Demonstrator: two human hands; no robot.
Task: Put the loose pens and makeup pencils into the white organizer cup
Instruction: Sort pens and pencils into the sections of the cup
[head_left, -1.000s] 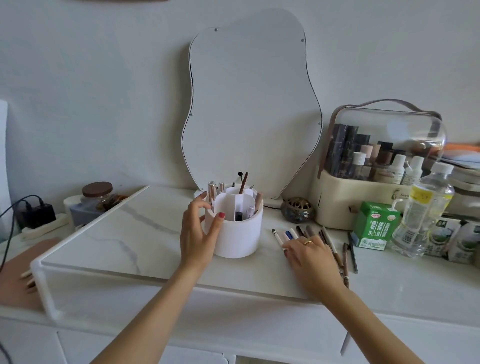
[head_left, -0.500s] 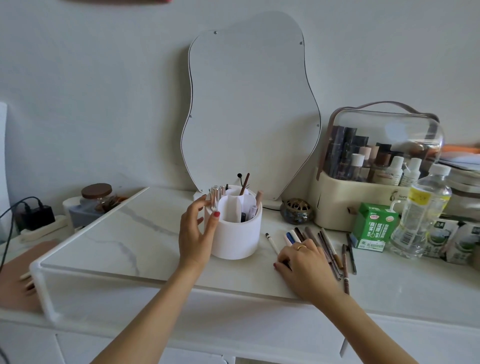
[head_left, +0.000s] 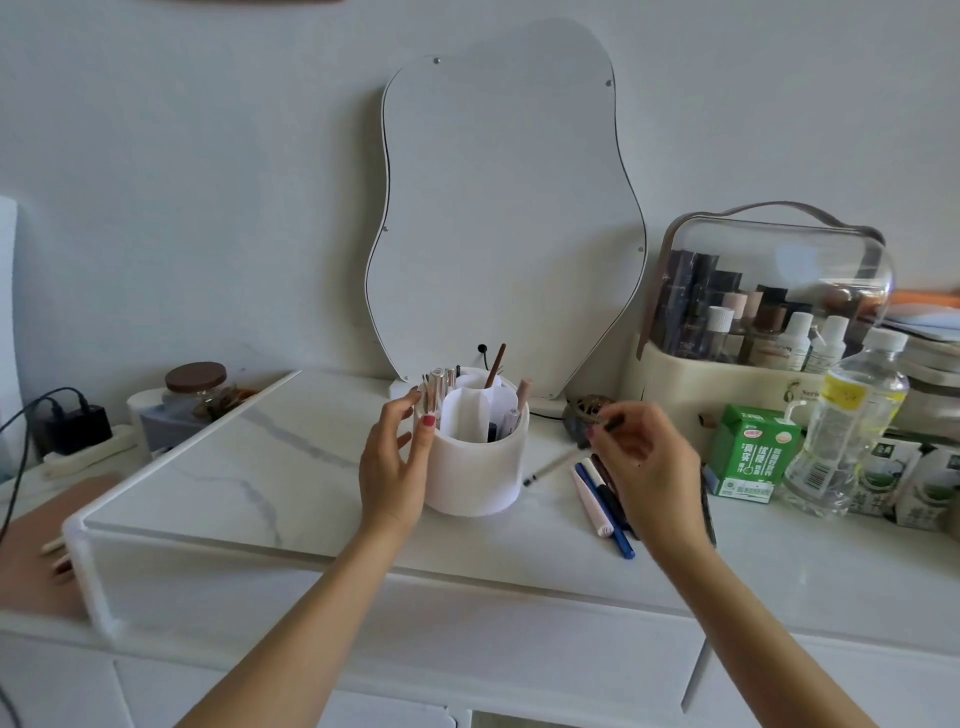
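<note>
The white organizer cup (head_left: 475, 470) stands mid-table, divided inside and holding several pens and brushes. My left hand (head_left: 393, 465) grips its left side, thumb on the rim. My right hand (head_left: 647, 470) hovers to the right of the cup, above the table, pinching a dark pencil (head_left: 612, 423) at its fingertips. Under that hand lie loose pens: a pale pink one (head_left: 590, 501), a blue one (head_left: 608, 517) and dark ones partly hidden by the hand. A thin white pen (head_left: 551, 467) lies alone beside the cup.
A wavy mirror (head_left: 504, 223) leans on the wall behind the cup. To the right stand a clear-lidded cosmetic case (head_left: 763, 312), a green carton (head_left: 751, 452), a water bottle (head_left: 848, 421) and small cartons (head_left: 924, 491). A jar (head_left: 196, 384) and charger (head_left: 78, 427) sit far left.
My right hand has lifted off the pens on the table and now holds a dark pencil in the air. The loose pens have shifted. My left hand stays on the cup.
</note>
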